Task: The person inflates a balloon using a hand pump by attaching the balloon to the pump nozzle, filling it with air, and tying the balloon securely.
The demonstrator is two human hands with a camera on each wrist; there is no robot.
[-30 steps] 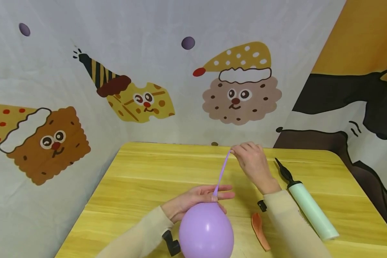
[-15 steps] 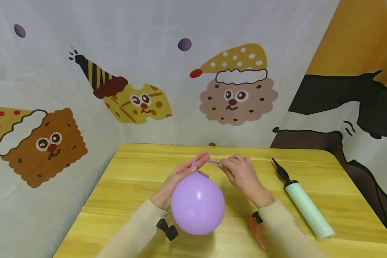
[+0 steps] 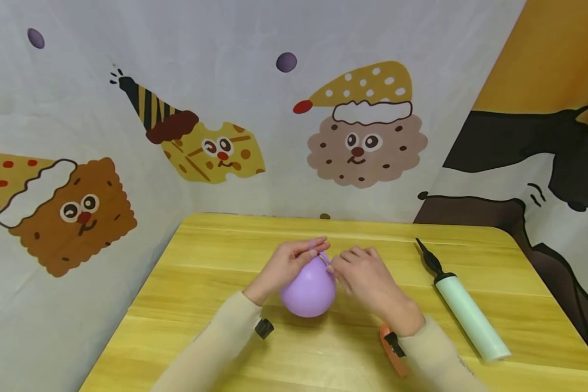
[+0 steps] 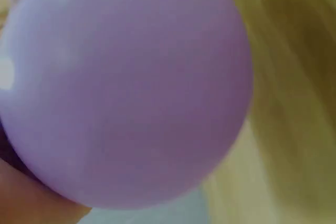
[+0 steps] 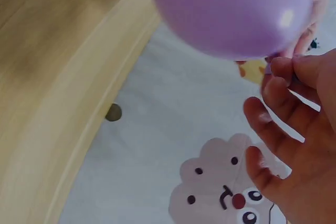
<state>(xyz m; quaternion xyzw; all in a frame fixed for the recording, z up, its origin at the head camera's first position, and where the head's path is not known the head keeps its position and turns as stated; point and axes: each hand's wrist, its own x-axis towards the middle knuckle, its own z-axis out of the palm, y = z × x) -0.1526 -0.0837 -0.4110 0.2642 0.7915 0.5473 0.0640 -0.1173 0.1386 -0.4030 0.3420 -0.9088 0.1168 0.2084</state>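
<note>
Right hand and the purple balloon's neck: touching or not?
Touching. The right wrist view shows the right hand with its thumb and a fingertip pinching the neck of the purple balloon.

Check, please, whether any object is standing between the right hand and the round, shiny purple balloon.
Nothing visible does: the right hand pinches the round, shiny purple balloon by its neck. The pale green cylindrical pump and the limp orange balloon lie off to the right, not between them.
</note>
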